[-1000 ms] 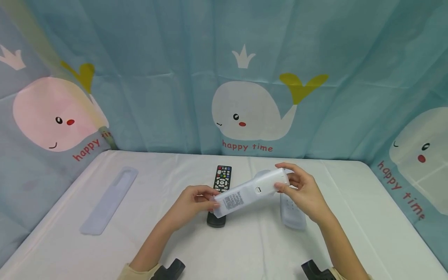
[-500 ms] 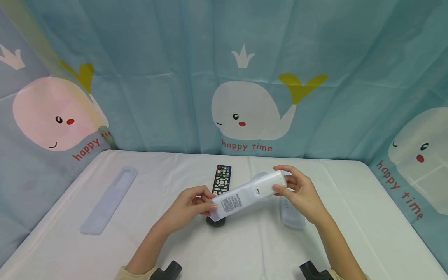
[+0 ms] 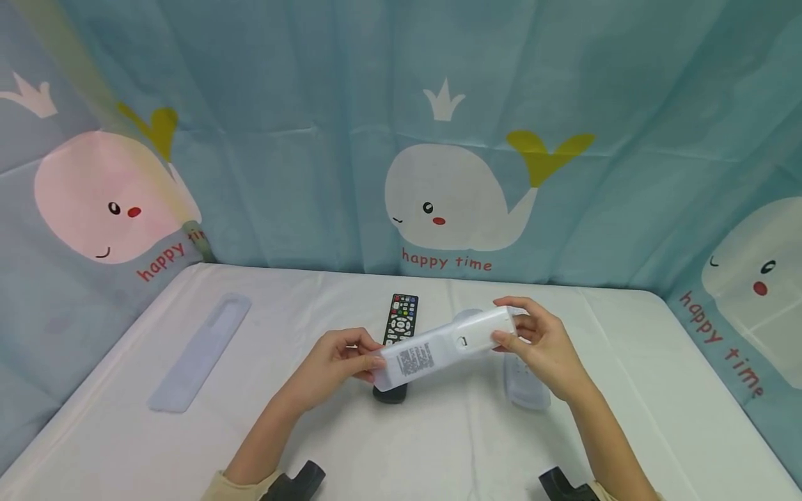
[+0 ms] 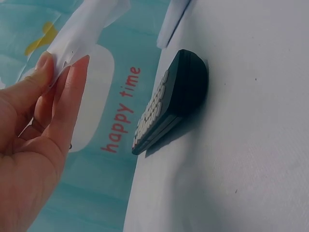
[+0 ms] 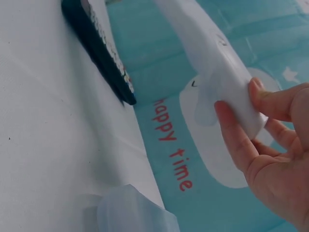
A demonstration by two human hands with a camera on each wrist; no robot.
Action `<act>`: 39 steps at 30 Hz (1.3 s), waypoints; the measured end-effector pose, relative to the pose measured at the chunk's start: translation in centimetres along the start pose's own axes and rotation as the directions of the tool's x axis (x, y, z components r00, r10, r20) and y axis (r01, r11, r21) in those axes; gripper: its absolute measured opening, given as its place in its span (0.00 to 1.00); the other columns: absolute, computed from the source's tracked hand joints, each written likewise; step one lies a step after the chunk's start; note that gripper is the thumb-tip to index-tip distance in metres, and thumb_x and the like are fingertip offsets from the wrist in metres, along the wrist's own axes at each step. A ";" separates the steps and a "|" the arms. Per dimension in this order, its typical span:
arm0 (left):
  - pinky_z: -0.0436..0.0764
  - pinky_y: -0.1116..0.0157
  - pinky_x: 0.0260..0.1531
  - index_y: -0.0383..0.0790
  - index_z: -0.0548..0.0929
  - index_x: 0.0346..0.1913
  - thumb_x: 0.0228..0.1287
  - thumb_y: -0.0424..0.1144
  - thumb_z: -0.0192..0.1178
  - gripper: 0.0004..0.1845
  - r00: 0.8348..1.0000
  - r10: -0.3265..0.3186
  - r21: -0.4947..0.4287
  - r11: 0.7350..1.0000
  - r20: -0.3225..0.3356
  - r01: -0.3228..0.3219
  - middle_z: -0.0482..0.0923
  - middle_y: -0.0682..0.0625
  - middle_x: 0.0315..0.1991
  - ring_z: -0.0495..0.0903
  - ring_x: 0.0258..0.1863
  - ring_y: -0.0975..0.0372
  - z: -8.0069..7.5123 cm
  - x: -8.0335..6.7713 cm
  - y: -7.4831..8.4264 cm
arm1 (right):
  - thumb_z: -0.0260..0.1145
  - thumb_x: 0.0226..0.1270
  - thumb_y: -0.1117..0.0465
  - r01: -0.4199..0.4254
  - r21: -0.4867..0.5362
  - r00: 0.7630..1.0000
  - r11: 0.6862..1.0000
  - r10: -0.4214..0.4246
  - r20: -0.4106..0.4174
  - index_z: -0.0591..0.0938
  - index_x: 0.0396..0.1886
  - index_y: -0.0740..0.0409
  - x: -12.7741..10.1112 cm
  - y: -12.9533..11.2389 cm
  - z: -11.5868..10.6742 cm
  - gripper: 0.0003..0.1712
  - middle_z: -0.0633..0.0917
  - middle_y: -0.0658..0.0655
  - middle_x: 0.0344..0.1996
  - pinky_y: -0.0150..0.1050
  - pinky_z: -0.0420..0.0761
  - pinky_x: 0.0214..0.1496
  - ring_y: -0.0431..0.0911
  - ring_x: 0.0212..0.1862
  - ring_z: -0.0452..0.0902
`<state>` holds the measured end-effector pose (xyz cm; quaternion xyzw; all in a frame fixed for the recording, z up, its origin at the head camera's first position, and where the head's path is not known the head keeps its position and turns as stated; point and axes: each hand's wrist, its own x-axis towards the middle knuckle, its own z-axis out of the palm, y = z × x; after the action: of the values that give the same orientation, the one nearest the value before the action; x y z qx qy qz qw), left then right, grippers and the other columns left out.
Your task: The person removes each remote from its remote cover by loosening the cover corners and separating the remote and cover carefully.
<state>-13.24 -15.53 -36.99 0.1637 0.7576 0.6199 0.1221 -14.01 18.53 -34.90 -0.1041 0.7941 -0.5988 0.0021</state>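
Since a moment ago the white remote (image 3: 446,347) has sunk a little at its left end; both hands keep their hold.

Head view: remote held above the worktop (image 3: 188,445), label side up, slanting from lower left to upper right. Left hand (image 3: 335,362) pinches the lower left end, fingers (image 3: 370,360) clamped on its edge. Right hand (image 3: 541,344) grips the upper right end, thumb under, fingers over the top. Black remote (image 3: 397,334) lies on the worktop under it. A clear cover (image 3: 525,379) lies below the right hand; another cover (image 3: 200,350) lies well apart at left.

Left wrist view: thumb and fingers (image 4: 72,96) pinched on the white remote's end (image 4: 84,29); black remote (image 4: 171,101) below on the cloth.

Right wrist view: fingers (image 5: 236,140) and thumb clamped across the white remote (image 5: 212,67); black remote (image 5: 99,48) beyond; cover (image 5: 130,212) near the bottom edge.
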 end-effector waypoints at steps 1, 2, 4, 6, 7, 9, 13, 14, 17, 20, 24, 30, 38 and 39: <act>0.91 0.64 0.39 0.24 0.84 0.43 0.70 0.29 0.68 0.08 1.000 -0.002 0.001 1.000 -0.002 0.002 0.86 0.36 0.46 0.87 0.39 0.59 -0.1 0.0 0.0 | 0.70 0.70 0.73 0.005 0.006 1.000 1.000 -0.005 0.003 0.75 0.68 0.66 0.0 0.1 0.0 0.28 0.86 0.68 0.47 0.42 0.91 0.46 0.41 0.43 0.87; 0.90 0.64 0.39 0.24 0.84 0.43 0.70 0.29 0.68 0.08 1.000 -0.004 0.001 1.000 -0.003 0.004 0.86 0.36 0.46 0.87 0.39 0.59 -0.1 -0.1 0.0 | 0.70 0.70 0.73 0.008 0.011 1.000 1.000 -0.008 0.006 0.75 0.68 0.67 0.0 0.1 0.0 0.28 0.86 0.68 0.47 0.42 0.91 0.46 0.41 0.43 0.87; 0.90 0.64 0.39 0.24 0.84 0.43 0.71 0.29 0.67 0.08 1.000 -0.010 0.000 1.000 -0.009 0.010 0.86 0.36 0.46 0.87 0.39 0.58 -0.3 -0.2 0.0 | 0.70 0.70 0.73 0.018 0.019 1.000 1.000 -0.019 0.011 0.75 0.68 0.67 0.1 0.2 0.1 0.28 0.86 0.68 0.47 0.41 0.91 0.45 0.41 0.42 0.87; 0.91 0.64 0.39 0.24 0.84 0.42 0.71 0.29 0.67 0.07 1.000 -0.017 0.000 1.000 -0.014 0.017 0.86 0.36 0.46 0.87 0.39 0.58 -0.4 -0.2 0.0 | 0.70 0.70 0.73 0.024 0.021 1.000 0.999 -0.024 0.010 0.75 0.68 0.67 0.1 0.3 0.1 0.28 0.86 0.68 0.47 0.41 0.91 0.45 0.41 0.42 0.87; 0.91 0.64 0.39 0.24 0.83 0.42 0.71 0.29 0.67 0.07 1.000 -0.017 -0.001 1.000 -0.015 0.017 0.85 0.37 0.46 0.87 0.38 0.59 -0.4 -0.2 -0.1 | 0.70 0.70 0.73 0.024 0.019 1.000 1.000 -0.025 0.007 0.75 0.68 0.67 0.1 0.2 0.0 0.28 0.86 0.68 0.46 0.41 0.91 0.45 0.40 0.42 0.87; 0.91 0.64 0.39 0.24 0.83 0.41 0.71 0.28 0.67 0.07 1.000 -0.017 -0.009 1.000 -0.016 0.017 0.85 0.37 0.45 0.87 0.38 0.60 -0.5 -0.2 -0.1 | 0.70 0.70 0.74 0.024 0.012 1.000 1.000 -0.024 0.001 0.75 0.68 0.67 0.1 0.2 0.0 0.28 0.87 0.67 0.46 0.41 0.91 0.45 0.40 0.42 0.87; 0.90 0.64 0.38 0.23 0.82 0.40 0.70 0.27 0.67 0.07 1.000 -0.019 -0.012 1.000 -0.019 0.019 0.85 0.37 0.45 0.86 0.37 0.63 -0.7 -0.2 -0.3 | 0.70 0.70 0.73 0.021 0.004 1.000 1.000 -0.021 -0.005 0.75 0.68 0.67 0.2 0.1 -0.2 0.28 0.87 0.66 0.45 0.41 0.91 0.45 0.40 0.42 0.87; 0.90 0.64 0.38 0.23 0.82 0.40 0.70 0.27 0.67 0.07 1.000 -0.021 -0.014 1.000 -0.019 0.021 0.85 0.37 0.45 0.86 0.36 0.63 -0.7 -0.2 -0.3 | 0.70 0.70 0.74 0.022 0.004 1.000 1.000 -0.022 -0.006 0.75 0.68 0.67 0.2 0.1 -0.2 0.28 0.87 0.66 0.45 0.41 0.91 0.45 0.40 0.42 0.87; 0.90 0.64 0.38 0.22 0.82 0.41 0.70 0.27 0.66 0.07 0.999 -0.032 -0.013 0.999 -0.021 0.031 0.85 0.37 0.46 0.86 0.36 0.63 -0.9 -0.2 -0.4 | 0.70 0.70 0.74 0.024 0.001 1.000 1.000 -0.024 -0.008 0.75 0.68 0.68 0.2 0.1 -0.3 0.28 0.87 0.66 0.44 0.41 0.91 0.45 0.40 0.42 0.87; 0.90 0.64 0.38 0.22 0.83 0.42 0.70 0.27 0.66 0.07 0.999 -0.043 -0.017 0.999 -0.020 0.042 0.85 0.38 0.45 0.86 0.36 0.63 -1.0 -0.2 -0.4 | 0.70 0.70 0.74 0.024 -0.001 1.000 1.000 -0.024 -0.009 0.75 0.68 0.68 0.2 0.2 -0.3 0.28 0.87 0.66 0.44 0.41 0.91 0.45 0.40 0.42 0.87; 0.90 0.64 0.38 0.22 0.83 0.43 0.70 0.27 0.66 0.07 0.998 -0.055 -0.022 0.998 -0.020 0.055 0.85 0.39 0.45 0.86 0.36 0.63 -1.1 -0.2 -0.5 | 0.71 0.70 0.73 0.015 -0.006 1.000 1.000 -0.015 -0.012 0.75 0.68 0.67 0.2 0.2 -0.3 0.29 0.87 0.67 0.45 0.41 0.91 0.45 0.39 0.42 0.87; 0.91 0.64 0.39 0.22 0.84 0.45 0.70 0.27 0.67 0.08 0.997 -0.069 -0.031 0.997 -0.024 0.068 0.84 0.38 0.46 0.86 0.36 0.63 -1.0 0.0 -0.4 | 0.71 0.70 0.73 0.009 -0.010 1.000 1.000 -0.009 -0.017 0.75 0.68 0.67 0.1 0.2 -0.5 0.29 0.87 0.65 0.44 0.41 0.91 0.45 0.39 0.42 0.87; 0.91 0.64 0.38 0.21 0.84 0.45 0.70 0.26 0.66 0.08 0.996 -0.082 -0.040 0.996 -0.029 0.081 0.84 0.38 0.45 0.86 0.35 0.62 -1.2 0.0 -0.4 | 0.71 0.70 0.73 0.016 -0.020 1.000 1.000 -0.016 -0.020 0.75 0.68 0.67 0.2 0.0 -0.8 0.29 0.87 0.66 0.45 0.43 0.91 0.45 0.39 0.42 0.87; 0.91 0.64 0.38 0.21 0.83 0.45 0.70 0.26 0.66 0.08 0.996 -0.083 -0.043 0.996 -0.030 0.082 0.84 0.39 0.45 0.86 0.35 0.62 -1.2 0.0 -0.4 | 0.71 0.70 0.73 0.018 -0.022 1.000 1.000 -0.018 -0.020 0.75 0.68 0.68 0.2 0.0 -0.9 0.29 0.87 0.66 0.45 0.43 0.91 0.45 0.39 0.42 0.87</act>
<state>-13.75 -16.68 -37.17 0.1198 0.7526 0.6324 0.1391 -14.34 19.35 -34.67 -0.1053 0.7996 -0.5910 -0.0126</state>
